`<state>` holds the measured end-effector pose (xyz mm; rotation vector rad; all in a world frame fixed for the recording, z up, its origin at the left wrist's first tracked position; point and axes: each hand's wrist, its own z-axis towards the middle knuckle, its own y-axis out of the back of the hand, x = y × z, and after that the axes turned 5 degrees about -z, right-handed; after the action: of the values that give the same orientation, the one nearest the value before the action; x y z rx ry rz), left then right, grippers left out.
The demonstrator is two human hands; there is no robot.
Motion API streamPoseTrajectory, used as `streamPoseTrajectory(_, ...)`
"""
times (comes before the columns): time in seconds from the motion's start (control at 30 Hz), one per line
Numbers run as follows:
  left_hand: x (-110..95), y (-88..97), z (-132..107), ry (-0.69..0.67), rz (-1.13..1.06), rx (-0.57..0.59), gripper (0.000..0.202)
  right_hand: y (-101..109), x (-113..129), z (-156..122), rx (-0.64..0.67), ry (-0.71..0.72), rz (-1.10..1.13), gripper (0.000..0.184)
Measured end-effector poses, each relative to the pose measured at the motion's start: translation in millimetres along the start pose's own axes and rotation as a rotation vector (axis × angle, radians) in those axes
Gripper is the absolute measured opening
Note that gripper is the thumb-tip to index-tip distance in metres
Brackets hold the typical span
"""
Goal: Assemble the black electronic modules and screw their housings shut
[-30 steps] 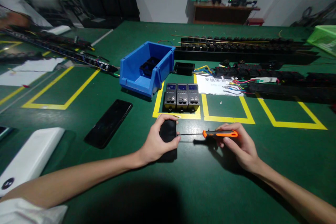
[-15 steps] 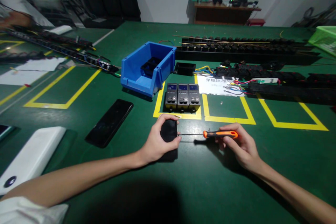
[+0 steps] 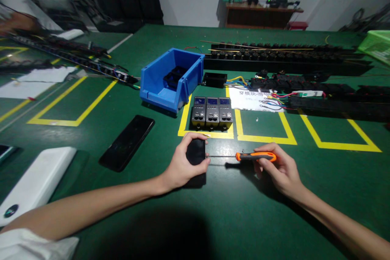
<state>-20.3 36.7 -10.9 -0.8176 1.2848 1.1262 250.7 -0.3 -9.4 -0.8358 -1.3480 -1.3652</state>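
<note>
My left hand is closed around a black box-shaped module on the green table, thumb and forefinger at its right edge. An orange and black screwdriver is pinched in my right hand. Its thin shaft lies level, with the tip against the module's right side between my left thumb and forefinger; the exact contact point is too small to make out. Just beyond, three similar dark modules stand side by side inside a yellow taped outline.
A blue bin holding black parts stands behind the modules. A black phone and a white power bank lie left. Black strips with wires and a printed sheet are at the right. Another person's arm shows far left.
The fingers of my right hand have shifted slightly on the screwdriver's handle, which looks turned a little. My left hand and the module have stayed in place.
</note>
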Motion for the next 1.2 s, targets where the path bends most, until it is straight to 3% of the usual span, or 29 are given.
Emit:
streamPoseTrajectory(0.57, -0.2, -0.1, 0.1, 0.002, -0.014, 0.009, 0.040, -2.6, -2.0, 0.8, -0.027, -0.088, 0.037, 0.021)
streamPoseTrajectory(0.77, 0.9, 0.5, -0.3, 0.005, -0.017, 0.008, 0.040, -0.1, -3.1, 0.7, 0.025, -0.030, -0.055, 0.018)
streamPoseTrajectory(1.2, -0.8, -0.1, 0.5, -0.015, 0.021, -0.001, 0.041, 2.9, -6.9, -2.1, -0.033, 0.038, -0.096, 0.016)
